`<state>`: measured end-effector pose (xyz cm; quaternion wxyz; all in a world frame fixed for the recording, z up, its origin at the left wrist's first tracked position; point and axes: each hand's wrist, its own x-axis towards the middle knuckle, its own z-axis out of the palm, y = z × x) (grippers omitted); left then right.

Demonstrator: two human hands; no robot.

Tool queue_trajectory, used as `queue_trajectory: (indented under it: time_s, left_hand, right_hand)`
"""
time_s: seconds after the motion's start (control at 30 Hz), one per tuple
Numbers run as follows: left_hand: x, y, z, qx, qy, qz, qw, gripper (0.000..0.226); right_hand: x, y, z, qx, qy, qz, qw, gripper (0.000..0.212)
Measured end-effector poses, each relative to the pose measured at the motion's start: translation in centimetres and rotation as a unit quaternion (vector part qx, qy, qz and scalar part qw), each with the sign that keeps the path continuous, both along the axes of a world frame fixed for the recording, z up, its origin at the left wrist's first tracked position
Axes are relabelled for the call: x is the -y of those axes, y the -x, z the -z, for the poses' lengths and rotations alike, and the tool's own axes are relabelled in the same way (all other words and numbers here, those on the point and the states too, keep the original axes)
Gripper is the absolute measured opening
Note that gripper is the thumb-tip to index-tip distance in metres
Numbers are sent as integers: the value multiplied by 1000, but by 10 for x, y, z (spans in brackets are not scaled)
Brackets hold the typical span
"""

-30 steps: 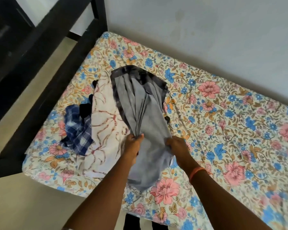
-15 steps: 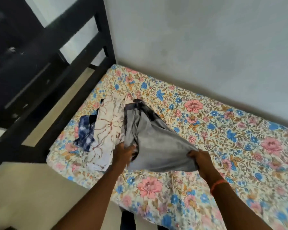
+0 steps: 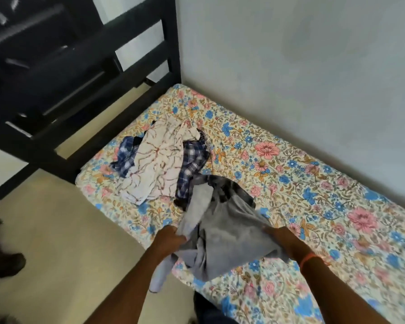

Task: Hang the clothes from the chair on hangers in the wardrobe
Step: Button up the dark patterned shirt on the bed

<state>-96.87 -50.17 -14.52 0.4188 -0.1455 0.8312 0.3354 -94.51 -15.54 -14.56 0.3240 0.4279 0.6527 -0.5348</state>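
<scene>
the left hand (image 3: 171,237) grips a bunched edge of the grey garment (image 3: 222,232) at lower centre of the frame. the right hand (image 3: 281,239) holds the opposite edge of the same garment; its fingertips are hidden in the cloth, so the exact finger position cannot be told. the garment is raised partly off the bed (image 3: 313,183), with one grey end hanging past the mattress edge toward the floor (image 3: 68,242).

remaining clothes lie in a pile at centre left of the frame, on the floral sheet: a white patterned garment (image 3: 157,160) on top, and a blue checked garment (image 3: 192,169) showing on both sides beneath it.

no hanger, chair or wardrobe interior can be identified in this view; a dark frame (image 3: 117,73) occupies the upper left.

progress assessment: the task appears to be at an early stage. one garment is in hand but not yet on a hanger. at least two more items remain on the bed. hanging of every visible item is still outstanding.
</scene>
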Motion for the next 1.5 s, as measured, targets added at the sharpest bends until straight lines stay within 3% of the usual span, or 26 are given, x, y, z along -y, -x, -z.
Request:
queue_trajectory:
  time_s: [0.1, 0.23, 0.37, 0.43, 0.5, 0.57, 0.63, 0.7, 0.77, 0.83, 0.9, 0.97, 1.03, 1.1, 1.17, 1.3, 1.43, 1.5]
  left_hand:
    - [-9, -35, 0, -31, 1, -57, 998, 24]
    - [-29, -88, 4, -49, -47, -107, 992, 27]
    - [-56, -134, 12, -114, -51, -157, 980, 18]
    - [-73, -155, 7, -128, -107, -209, 964, 16]
    - [-85, -157, 2, -139, -144, -235, 951, 15]
    - [-93, -145, -9, -146, -150, -227, 951, 11]
    - [-97, -113, -21, -164, -179, -206, 948, 23]
    - [-104, -77, -26, -185, -251, -208, 927, 41]
    - [-114, -53, -13, -235, -236, -161, 929, 63]
    - [-129, -46, 38, -271, -146, -82, 948, 72]
    - [-154, -62, 115, -239, -119, -97, 959, 62]
    - [-186, -96, 194, -211, -129, -126, 961, 53]
    - [-215, -135, 255, -200, -101, -90, 970, 44]
    - [-239, -163, 313, -215, -82, -57, 972, 41]
    - [-254, -170, 347, -216, -92, -62, 970, 38]
    - [-266, -155, 354, -260, -77, -129, 954, 34]
    - [-289, -149, 346, -324, 30, -159, 932, 31]
    - [-304, -157, 337, -350, 53, -226, 908, 28]
  right_hand:
    - [1, -18, 10, 24, -80, -71, 994, 12]
    - [-11, -38, 32, 54, -95, -197, 974, 21]
    - [-8, -52, 30, -48, -83, -124, 988, 16]
    - [-10, -61, 14, -102, -52, -67, 991, 16]
    - [-19, -53, 1, -96, -4, -38, 995, 29]
    - [-24, -34, -16, -90, 15, -72, 993, 33]
    - [-24, -2, -28, -125, 6, -78, 989, 27]
    - [-19, 38, -34, -220, -34, -75, 972, 14]
    - [-11, 68, -27, -346, -120, -106, 924, 17]
    - [-11, 75, 7, -416, -178, -171, 875, 23]
    - [-28, 60, 70, -379, -180, -225, 879, 25]
    - [-52, 29, 146, -280, -173, -283, 901, 25]
    - [-74, -4, 219, -219, -183, -367, 885, 18]
    - [-85, -40, 279, -229, -203, -399, 864, 8]
    - [-91, -64, 318, -284, -248, -376, 846, 25]
    - [-97, -74, 355, -417, -274, -353, 792, 27]
    - [-104, -70, 373, -483, -235, -326, 778, 26]
    - [-116, -70, 369, -506, -188, -337, 771, 20]
